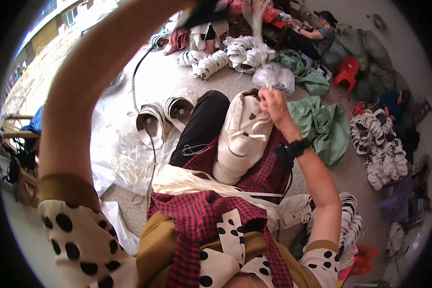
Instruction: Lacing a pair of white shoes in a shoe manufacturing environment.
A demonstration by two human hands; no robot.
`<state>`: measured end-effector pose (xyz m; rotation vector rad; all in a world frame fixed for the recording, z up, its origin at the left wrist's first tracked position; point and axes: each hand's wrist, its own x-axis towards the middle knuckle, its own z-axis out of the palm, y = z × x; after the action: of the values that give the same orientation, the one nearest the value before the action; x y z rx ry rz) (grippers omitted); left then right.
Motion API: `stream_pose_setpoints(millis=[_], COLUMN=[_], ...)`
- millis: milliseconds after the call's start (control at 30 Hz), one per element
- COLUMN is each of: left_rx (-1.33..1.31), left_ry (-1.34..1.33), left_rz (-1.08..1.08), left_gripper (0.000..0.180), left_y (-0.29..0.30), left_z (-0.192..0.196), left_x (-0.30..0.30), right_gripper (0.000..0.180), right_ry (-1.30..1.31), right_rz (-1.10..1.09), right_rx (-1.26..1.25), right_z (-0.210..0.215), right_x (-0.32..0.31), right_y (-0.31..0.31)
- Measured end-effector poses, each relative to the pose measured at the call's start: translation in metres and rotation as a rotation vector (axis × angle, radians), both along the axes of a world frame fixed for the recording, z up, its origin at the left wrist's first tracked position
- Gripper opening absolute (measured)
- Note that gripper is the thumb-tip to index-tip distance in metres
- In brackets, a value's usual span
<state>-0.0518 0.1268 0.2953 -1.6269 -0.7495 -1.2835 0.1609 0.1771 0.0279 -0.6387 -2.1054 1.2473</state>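
A white shoe (240,139) lies sole-down on my lap, on a red checked cloth (269,175). My right hand (275,104) pinches a white lace (260,53) at the shoe's top edge. The lace runs taut straight up to the frame's top. My left arm is raised high across the left of the view. My left hand (197,12) is blurred at the top edge with something dark at it, and its grip is not clear. A bundle of loose white laces (192,182) lies across my lap beside the shoe.
Two white shoes (163,117) sit on the floor by my knee. Piles of white shoes (235,55) lie ahead and more (379,149) to the right. Green sacks (321,122), a clear plastic bag (276,77), a red stool (346,71), a seated person (317,36) and a wooden chair (19,163) surround me.
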Motion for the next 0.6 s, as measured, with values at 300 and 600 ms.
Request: stream_pose_setpoints(millis=[300, 600], left_rx=[-1.212, -1.047], left_ry=[0.433, 0.616], left_rz=[-0.084, -0.081], left_gripper=[0.037, 0.016], left_y=[-0.119, -0.095], left_z=[-0.281, -0.288], left_x=[0.04, 0.03], right_gripper=[0.018, 0.033], right_ry=[0.119, 0.104], right_rz=[0.217, 0.162], right_rx=[0.028, -0.113], right_z=[-0.032, -0.017], right_x=[0.002, -0.001], right_y=[0.033, 0.012])
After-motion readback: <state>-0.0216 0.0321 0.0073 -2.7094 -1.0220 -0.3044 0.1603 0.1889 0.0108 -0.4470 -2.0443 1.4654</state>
